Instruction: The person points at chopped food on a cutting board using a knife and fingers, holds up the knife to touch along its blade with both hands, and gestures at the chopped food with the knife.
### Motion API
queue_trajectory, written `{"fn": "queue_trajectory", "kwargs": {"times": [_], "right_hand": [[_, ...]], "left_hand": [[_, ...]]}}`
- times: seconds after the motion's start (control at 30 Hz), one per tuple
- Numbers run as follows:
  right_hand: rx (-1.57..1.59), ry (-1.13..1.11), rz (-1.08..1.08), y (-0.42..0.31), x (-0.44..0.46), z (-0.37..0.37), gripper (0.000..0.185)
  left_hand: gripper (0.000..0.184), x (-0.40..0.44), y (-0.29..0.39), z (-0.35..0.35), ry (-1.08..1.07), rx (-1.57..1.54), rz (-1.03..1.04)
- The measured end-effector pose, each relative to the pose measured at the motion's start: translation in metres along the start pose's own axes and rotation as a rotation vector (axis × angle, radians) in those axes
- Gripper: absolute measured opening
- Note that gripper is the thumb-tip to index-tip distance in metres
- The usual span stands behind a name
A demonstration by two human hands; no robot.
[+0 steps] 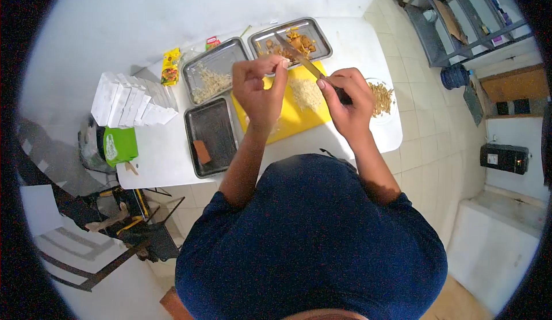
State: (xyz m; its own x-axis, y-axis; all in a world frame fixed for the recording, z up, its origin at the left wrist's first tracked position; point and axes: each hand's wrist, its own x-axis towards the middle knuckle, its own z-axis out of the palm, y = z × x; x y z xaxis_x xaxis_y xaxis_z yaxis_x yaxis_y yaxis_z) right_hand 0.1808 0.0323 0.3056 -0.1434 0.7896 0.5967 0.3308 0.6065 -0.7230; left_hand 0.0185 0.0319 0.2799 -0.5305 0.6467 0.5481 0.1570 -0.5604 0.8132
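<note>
One blue cloth shirt (310, 234) fills the bottom. Upper middle, the right hand (351, 99) grips one shiny knife (307, 65); the left hand (260, 90) pinches one tiny white bit (285, 63). Around one flat yellow board (296, 126) sit three metal trays (215, 133).

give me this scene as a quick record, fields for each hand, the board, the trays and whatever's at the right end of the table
left hand: fingertips pinched together on a small pale bit
right hand: gripping a knife, blade angled up and left
board: yellow cutting board bearing a pale chopped heap
left tray: pale pieces
far tray: brown and orange pieces
near tray: reddish-brown block
right end: brown bits; their container is unclear
</note>
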Motion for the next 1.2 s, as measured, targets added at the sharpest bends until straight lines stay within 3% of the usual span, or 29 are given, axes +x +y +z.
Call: {"fn": "queue_trajectory", "kwargs": {"times": [0.07, 0.13, 0.23, 0.33, 0.5, 0.63, 0.73, 0.83, 0.93, 1.03, 1.13, 1.2], "right_hand": [[-0.04, -0.056, 0.053, 0.014, -0.006, -0.004, 0.009], [-0.127, -0.165, 0.157, 0.033, -0.016, -0.01, 0.01], [-0.178, -0.245, 0.288, 0.066, -0.04, -0.012, 0.011], [-0.192, -0.28, 0.382, 0.096, -0.065, -0.01, 0.014], [-0.34, -0.367, 0.369, 0.133, -0.095, -0.001, 0.017], [0.018, -0.378, 0.693, 0.139, -0.105, 0.012, 0.018], [0.278, -0.409, 0.908, 0.134, -0.098, 0.016, 0.017], [0.69, -0.395, 1.12, 0.13, -0.087, 0.021, 0.014], [0.944, -0.365, 1.231, 0.136, -0.086, 0.025, 0.017], [1.302, -0.283, 1.391, 0.147, -0.092, 0.028, 0.017], [1.403, -0.329, 1.424, 0.155, -0.1, 0.025, 0.016], [1.407, -0.407, 1.384, 0.157, -0.105, 0.025, 0.017]], "left_hand": [[0.035, -0.01, -0.024, -0.007, -0.117, -0.003, -0.267], [0.028, -0.022, -0.059, -0.016, -0.249, 0.088, -0.278], [0.014, -0.04, -0.086, -0.019, -0.275, -0.096, -0.515], [0.008, -0.046, -0.095, -0.022, -0.447, 0.212, -0.386], [0.011, -0.058, -0.119, -0.024, -0.496, 0.228, -0.343], [0.015, -0.064, -0.123, -0.031, -0.525, 0.447, -0.328], [0.025, -0.086, -0.145, -0.038, -0.508, 0.368, -0.547], [0.037, -0.101, -0.154, -0.044, -0.598, -0.028, -1.149], [0.048, -0.109, -0.146, -0.042, -0.671, -0.46, -1.345], [0.049, -0.117, -0.124, -0.028, -0.593, -0.533, -1.186], [0.046, -0.124, -0.119, -0.022, -0.635, -0.36, -0.937], [0.041, -0.128, -0.131, -0.024, -0.622, -0.293, -0.949]]}}
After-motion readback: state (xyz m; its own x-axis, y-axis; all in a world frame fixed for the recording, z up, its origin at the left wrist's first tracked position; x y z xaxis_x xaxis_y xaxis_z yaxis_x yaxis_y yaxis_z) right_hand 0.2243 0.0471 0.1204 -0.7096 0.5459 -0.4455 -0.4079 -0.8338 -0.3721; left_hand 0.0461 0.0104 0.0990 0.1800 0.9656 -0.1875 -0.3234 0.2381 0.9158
